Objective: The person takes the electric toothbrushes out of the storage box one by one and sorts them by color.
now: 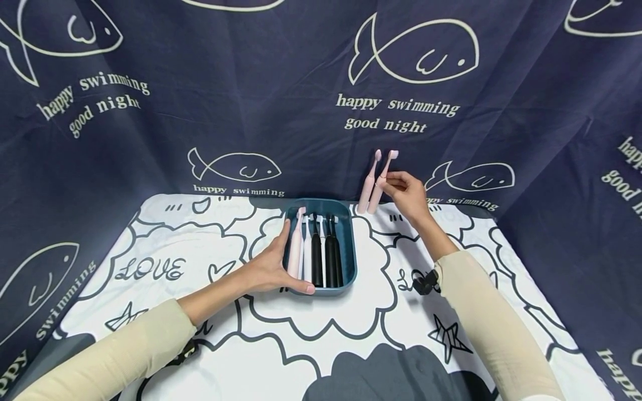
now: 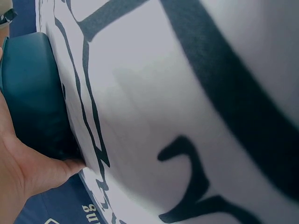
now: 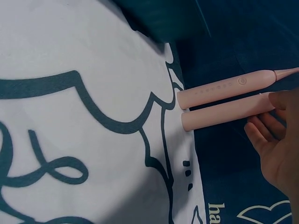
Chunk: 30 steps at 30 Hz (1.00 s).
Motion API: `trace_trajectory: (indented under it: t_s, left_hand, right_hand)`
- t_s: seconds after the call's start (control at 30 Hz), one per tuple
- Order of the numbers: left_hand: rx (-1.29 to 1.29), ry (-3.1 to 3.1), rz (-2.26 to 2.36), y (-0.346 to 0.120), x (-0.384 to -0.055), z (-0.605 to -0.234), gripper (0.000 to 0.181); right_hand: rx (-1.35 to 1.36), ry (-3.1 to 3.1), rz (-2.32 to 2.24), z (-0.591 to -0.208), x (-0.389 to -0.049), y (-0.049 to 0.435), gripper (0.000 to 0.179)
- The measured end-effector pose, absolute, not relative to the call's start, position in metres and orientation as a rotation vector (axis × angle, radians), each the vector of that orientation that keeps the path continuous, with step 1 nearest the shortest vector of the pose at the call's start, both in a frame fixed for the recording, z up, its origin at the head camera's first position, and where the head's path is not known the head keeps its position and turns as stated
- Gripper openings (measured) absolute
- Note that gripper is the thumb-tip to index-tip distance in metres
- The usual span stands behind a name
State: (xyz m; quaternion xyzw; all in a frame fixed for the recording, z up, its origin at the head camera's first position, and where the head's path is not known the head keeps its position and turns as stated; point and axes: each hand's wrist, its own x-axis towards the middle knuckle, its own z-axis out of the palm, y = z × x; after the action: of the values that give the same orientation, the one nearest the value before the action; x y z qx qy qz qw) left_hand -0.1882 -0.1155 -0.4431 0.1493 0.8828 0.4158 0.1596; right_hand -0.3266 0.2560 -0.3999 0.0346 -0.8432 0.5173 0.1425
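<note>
A dark teal rectangular bin [image 1: 349, 262] stands on the cloth, holding several electric toothbrushes side by side: a pink toothbrush [image 1: 296, 250] at the left, then white and black ones. My left hand [image 1: 271, 267] grips the bin's near left corner, fingers along its left side and thumb across the near wall; the left wrist view shows this thumb low on the wall. Right of the bin, my right hand [image 1: 405, 192] pinches a pink electric toothbrush [image 3: 224, 112] near its neck. It stands upright, slightly tilted, beside another pink electric toothbrush [image 3: 219, 91] at the back edge.
White cloth [image 1: 200, 239] with dark line drawings covers the table. A navy curtain [image 1: 301, 100] with fish prints hangs directly behind the back edge, near the two pink toothbrushes, and runs along both sides.
</note>
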Motion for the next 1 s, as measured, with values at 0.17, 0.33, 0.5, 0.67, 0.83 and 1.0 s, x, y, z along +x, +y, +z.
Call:
trace_trajectory:
  t_s: [0.17,0.33,0.5,0.67,0.83,1.0]
  left_hand:
    - [0.43,2.524,1.189,-0.115,-0.188,-0.444,0.176]
    - [0.438,2.528,1.193,-0.115,-0.188,-0.442,0.176]
    - [0.438,2.541,1.171,-0.116,-0.189,-0.442,0.177]
    - [0.45,2.541,1.176,-0.116,-0.191,-0.444,0.177]
    - [0.456,2.533,1.176,-0.116,-0.191,-0.443,0.176]
    - [0.473,2.521,1.152,-0.118,-0.191,-0.442,0.176]
  right_hand:
    - [0.092,-2.435,1.477,-0.403,-0.319,0.26,0.036]
    - [0.07,-2.468,1.503,-0.407,-0.312,0.263,0.035]
    - [0.041,-2.53,1.547,-0.408,-0.299,0.262,0.037]
    - [0.039,-2.626,1.547,-0.409,-0.286,0.26,0.04]
    - [0.11,-2.719,1.518,-0.413,-0.277,0.254,0.039]
    - [0.15,-2.752,1.506,-0.414,-0.27,0.246,0.039]
